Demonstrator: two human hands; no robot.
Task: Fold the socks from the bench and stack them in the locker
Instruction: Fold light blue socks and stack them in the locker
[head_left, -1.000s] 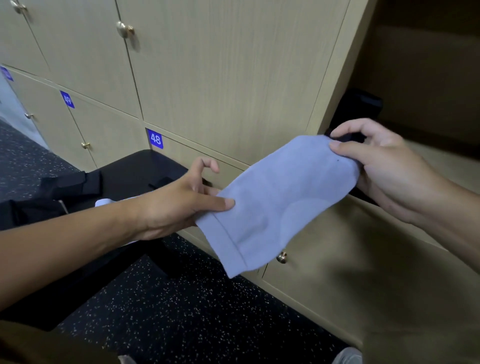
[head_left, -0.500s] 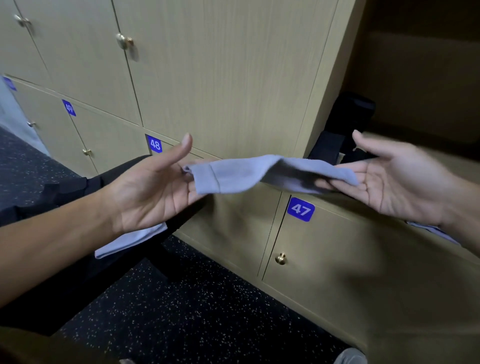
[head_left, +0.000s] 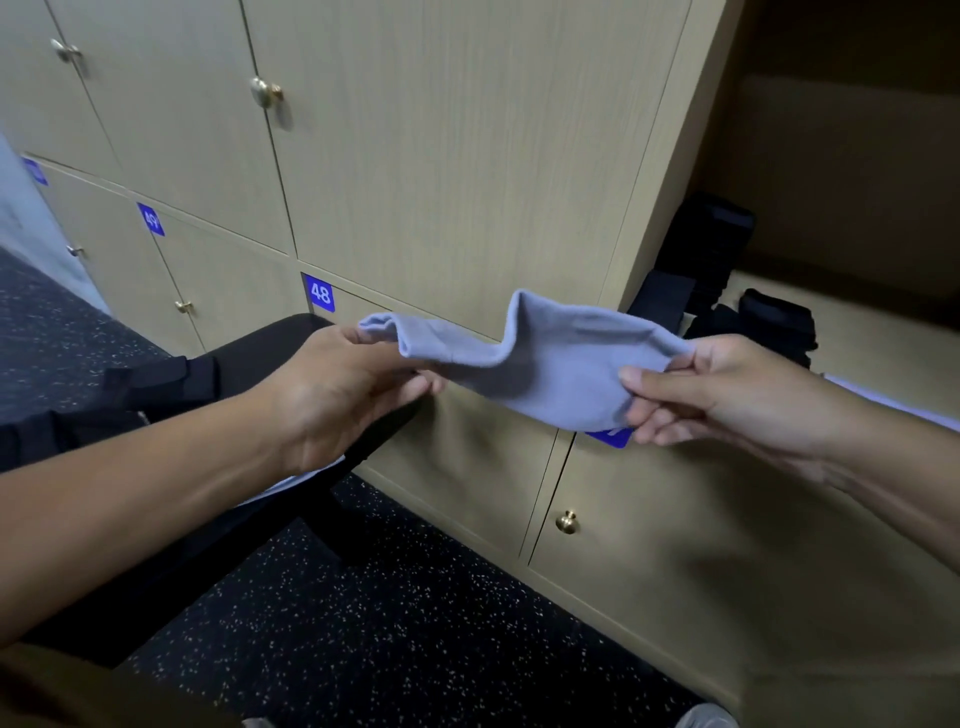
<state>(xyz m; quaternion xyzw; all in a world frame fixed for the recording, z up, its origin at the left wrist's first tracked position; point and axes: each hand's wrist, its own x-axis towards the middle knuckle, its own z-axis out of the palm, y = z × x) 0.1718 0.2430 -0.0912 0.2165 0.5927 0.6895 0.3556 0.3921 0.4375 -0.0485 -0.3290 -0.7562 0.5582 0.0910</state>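
- The left hand (head_left: 343, 384) has its fingers (head_left: 421, 383) curled under one end of a light blue-grey sock (head_left: 540, 364), with the thumb side closed on the cuff, which bunches up above the hand.
- The right hand (head_left: 727, 389) pinches the other end of the sock: thumb (head_left: 654, 382) on the near face, the remaining fingers curled behind the cloth.
- The sock hangs in the air between the two hands, sagging in the middle with a raised hump near its centre, in front of the locker doors.
- Below the left forearm a black padded surface (head_left: 249, 353) runs off to the left; dark cloth (head_left: 130, 379) lies on it, and a pale edge of fabric (head_left: 291, 483) shows just under the wrist.
- To the upper right an open locker (head_left: 857, 332) holds folded black socks (head_left: 769, 317) on its shelf floor.
- Closed wooden doors fill the wall, with brass knobs and blue number plates; one plate (head_left: 319, 293) reads 48.
- The floor (head_left: 389, 623) is dark with pale speckles.
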